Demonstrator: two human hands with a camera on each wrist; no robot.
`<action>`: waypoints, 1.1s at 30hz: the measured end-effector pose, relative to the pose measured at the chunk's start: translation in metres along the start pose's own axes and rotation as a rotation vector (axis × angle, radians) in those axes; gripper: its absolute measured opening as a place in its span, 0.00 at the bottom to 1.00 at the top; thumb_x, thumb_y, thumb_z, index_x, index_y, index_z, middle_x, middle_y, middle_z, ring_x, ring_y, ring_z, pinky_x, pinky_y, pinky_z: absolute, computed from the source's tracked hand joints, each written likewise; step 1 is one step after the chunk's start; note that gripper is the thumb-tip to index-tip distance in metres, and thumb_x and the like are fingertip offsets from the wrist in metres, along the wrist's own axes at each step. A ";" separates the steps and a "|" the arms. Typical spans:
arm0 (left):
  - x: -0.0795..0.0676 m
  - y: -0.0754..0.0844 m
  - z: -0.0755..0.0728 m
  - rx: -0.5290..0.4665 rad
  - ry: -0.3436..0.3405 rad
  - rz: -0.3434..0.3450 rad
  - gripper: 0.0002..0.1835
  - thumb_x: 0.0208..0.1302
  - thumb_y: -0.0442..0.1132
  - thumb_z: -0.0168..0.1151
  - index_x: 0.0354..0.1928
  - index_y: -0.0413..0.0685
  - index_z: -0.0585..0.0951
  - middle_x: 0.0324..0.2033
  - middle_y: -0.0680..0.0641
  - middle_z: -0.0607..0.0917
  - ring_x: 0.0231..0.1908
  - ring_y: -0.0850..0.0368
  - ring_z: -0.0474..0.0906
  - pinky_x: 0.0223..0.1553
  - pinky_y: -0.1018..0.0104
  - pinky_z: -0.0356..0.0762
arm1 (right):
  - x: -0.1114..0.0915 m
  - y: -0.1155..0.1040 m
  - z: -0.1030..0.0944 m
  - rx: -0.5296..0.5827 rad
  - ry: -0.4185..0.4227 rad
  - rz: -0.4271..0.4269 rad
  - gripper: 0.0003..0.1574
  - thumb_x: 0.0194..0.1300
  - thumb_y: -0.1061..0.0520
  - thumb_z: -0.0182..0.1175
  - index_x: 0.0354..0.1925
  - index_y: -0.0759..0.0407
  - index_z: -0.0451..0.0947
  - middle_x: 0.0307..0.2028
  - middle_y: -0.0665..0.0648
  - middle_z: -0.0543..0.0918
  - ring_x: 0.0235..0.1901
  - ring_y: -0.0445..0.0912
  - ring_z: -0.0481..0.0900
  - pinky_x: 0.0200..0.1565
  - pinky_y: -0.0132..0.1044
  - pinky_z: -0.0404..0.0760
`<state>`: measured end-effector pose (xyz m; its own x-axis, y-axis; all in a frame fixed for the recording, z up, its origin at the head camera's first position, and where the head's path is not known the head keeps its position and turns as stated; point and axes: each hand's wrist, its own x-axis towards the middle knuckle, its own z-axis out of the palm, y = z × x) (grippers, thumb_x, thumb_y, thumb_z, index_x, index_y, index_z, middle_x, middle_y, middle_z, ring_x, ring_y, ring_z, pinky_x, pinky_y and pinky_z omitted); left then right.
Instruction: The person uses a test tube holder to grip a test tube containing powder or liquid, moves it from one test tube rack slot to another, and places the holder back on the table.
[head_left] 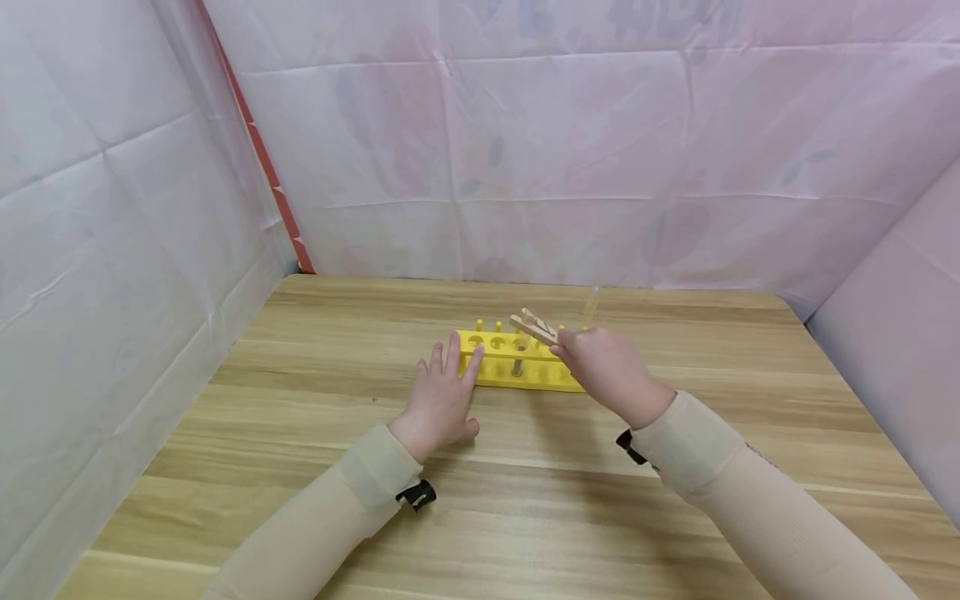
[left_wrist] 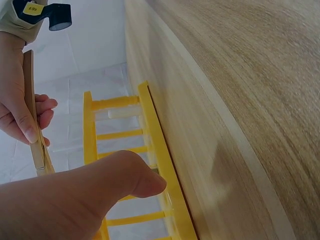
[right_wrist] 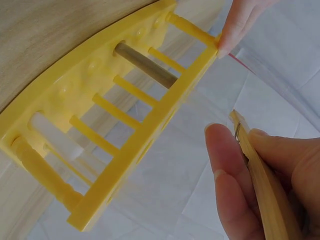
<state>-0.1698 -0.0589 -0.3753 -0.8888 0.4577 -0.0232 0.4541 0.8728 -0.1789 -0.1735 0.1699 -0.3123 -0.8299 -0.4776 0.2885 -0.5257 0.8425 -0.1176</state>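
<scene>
The yellow rack (head_left: 540,385) is standing on the table (head_left: 300,400), its length running left to right. At its left end, the left hand (head_left: 438,400) is resting its spread fingers on the upper bar; those fingers are lying extended and are grasping nothing. The thumb is sitting apart from the other fingers, on the near side.

The right hand (head_left: 607,375) is grasping a wooden clamp (head_left: 534,329), pinching it between thumb and fingers. The clamp is hovering above the rack, its tip pointing left and lying near the dark tube (right_wrist: 145,64). Whether the tip is touching that tube's clear upper part, I cannot tell.

The dark tube is standing upright in the rack, left of the middle, showing brownish contents low down. A pale tube (right_wrist: 57,135) is standing in the rack's right end, its lower part looking white. Short yellow pegs (head_left: 498,326) are sticking up along the rack's far side.

Both arms are wearing beige sleeves (head_left: 315,517), with black straps (head_left: 417,495) at the wrists. A pale sheet (head_left: 555,150) is hanging beyond the table's far edge, and a red strip (head_left: 258,146) is running down the far left corner.
</scene>
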 end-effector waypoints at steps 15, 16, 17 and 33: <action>0.001 -0.002 -0.003 0.006 -0.001 -0.015 0.56 0.49 0.64 0.62 0.73 0.48 0.46 0.68 0.29 0.46 0.63 0.30 0.55 0.56 0.41 0.64 | 0.003 -0.002 -0.009 0.052 -0.002 0.006 0.22 0.66 0.60 0.56 0.17 0.55 0.61 0.11 0.47 0.64 0.12 0.39 0.62 0.17 0.31 0.63; 0.000 -0.002 -0.003 0.009 -0.002 -0.014 0.56 0.49 0.64 0.62 0.73 0.48 0.47 0.68 0.29 0.46 0.63 0.30 0.55 0.56 0.41 0.64 | 0.003 -0.003 -0.010 0.061 -0.008 0.011 0.21 0.66 0.60 0.56 0.17 0.55 0.61 0.12 0.47 0.65 0.12 0.38 0.64 0.17 0.31 0.64; 0.000 -0.002 -0.004 0.007 -0.001 -0.012 0.56 0.49 0.64 0.62 0.73 0.48 0.47 0.68 0.29 0.47 0.63 0.30 0.55 0.56 0.41 0.64 | 0.003 -0.002 -0.011 0.069 -0.011 0.014 0.21 0.66 0.60 0.56 0.17 0.55 0.62 0.12 0.47 0.65 0.12 0.38 0.66 0.17 0.31 0.65; -0.003 0.002 -0.003 0.015 -0.007 -0.004 0.56 0.49 0.65 0.61 0.73 0.48 0.46 0.68 0.29 0.47 0.63 0.31 0.56 0.56 0.42 0.65 | -0.002 -0.005 -0.021 0.068 -0.010 0.017 0.18 0.66 0.60 0.56 0.20 0.56 0.63 0.13 0.48 0.66 0.13 0.39 0.63 0.17 0.32 0.64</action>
<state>-0.1663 -0.0580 -0.3731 -0.8912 0.4526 -0.0292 0.4492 0.8721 -0.1938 -0.1651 0.1716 -0.2922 -0.8402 -0.4665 0.2764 -0.5231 0.8315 -0.1870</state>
